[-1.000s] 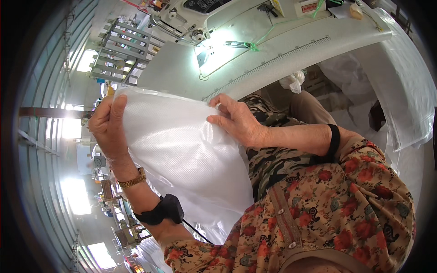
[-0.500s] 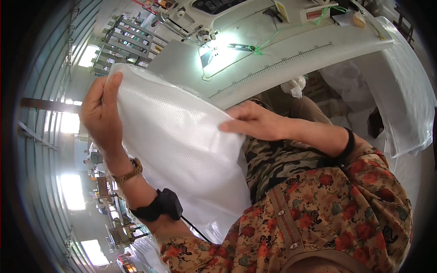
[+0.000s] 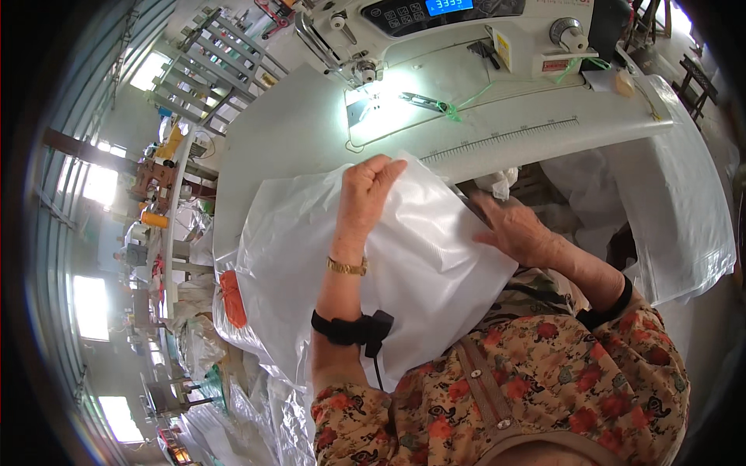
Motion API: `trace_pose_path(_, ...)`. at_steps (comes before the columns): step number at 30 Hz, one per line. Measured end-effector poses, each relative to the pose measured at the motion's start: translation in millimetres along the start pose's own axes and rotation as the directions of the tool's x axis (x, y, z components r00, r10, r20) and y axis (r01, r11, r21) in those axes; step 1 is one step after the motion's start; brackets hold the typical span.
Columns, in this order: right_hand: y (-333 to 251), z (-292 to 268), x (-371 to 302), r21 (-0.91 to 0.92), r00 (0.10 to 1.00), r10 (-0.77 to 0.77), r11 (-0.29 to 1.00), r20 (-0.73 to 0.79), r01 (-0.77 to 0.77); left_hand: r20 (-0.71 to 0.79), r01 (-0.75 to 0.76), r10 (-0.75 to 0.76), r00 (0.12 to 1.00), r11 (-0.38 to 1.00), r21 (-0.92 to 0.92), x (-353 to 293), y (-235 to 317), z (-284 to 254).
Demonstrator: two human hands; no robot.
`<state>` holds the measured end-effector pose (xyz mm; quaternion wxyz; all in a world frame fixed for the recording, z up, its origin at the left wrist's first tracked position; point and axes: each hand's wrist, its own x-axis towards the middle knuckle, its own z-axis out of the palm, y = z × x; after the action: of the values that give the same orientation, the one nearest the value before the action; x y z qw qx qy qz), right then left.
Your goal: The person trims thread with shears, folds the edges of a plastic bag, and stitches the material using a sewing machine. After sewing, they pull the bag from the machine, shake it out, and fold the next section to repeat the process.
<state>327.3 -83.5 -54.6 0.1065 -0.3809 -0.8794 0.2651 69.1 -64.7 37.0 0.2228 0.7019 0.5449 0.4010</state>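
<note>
A large white woven plastic sheet [image 3: 435, 233] drapes from the sewing table's front edge down over my lap. My left hand [image 3: 365, 194] is closed on the sheet's upper corner, thumb uppermost, just in front of the sewing machine [image 3: 458, 23]. At the sheet's right edge is my right hand [image 3: 517, 229]. Its thumb lies over the sheet and the fingers, a little blurred, reach out apart from it. Past the left hand, green-threaded thread snips [image 3: 423, 102] lie on the table beside the lit needle area.
A ruler scale [image 3: 505, 138] runs along the table's front edge. Stacked clear-white sheets [image 3: 684, 202] hang over the table's right end. An orange patch [image 3: 232, 299] shows at the sheet's left side. A slatted grey rack [image 3: 225, 66] stands at the back left.
My left hand has moved right and brought its corner of the sheet in front of the needle area. My right hand has shifted right, with its fingers spreading. The sheet now lies partly over the table.
</note>
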Motion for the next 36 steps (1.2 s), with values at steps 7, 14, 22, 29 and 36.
trace_pose_path(7,-29,-45,91,0.617,0.897,-0.122,0.686,-0.424,0.385,0.017,-0.095,0.095,0.995,0.995,-0.018,2,14,10)
trace_pose_path(14,-39,-31,92,0.598,0.944,-0.025,0.768,-0.330,0.229,0.062,-0.006,0.010,0.998,0.998,-0.056,9,20,2)
trace_pose_path(22,-54,-20,75,0.038,0.823,-0.129,0.983,-0.553,0.180,0.054,0.008,-0.003,0.999,0.995,-0.095,23,8,9)
trace_pose_path(29,-64,-24,63,-0.251,0.916,-0.177,0.964,-0.361,0.088,0.050,0.074,-0.076,0.996,0.997,0.031,21,12,13)
trace_pose_path(36,-72,-19,58,-0.282,0.885,-0.148,0.959,-0.442,0.019,0.053,0.019,-0.030,0.998,0.980,0.197,19,20,13)
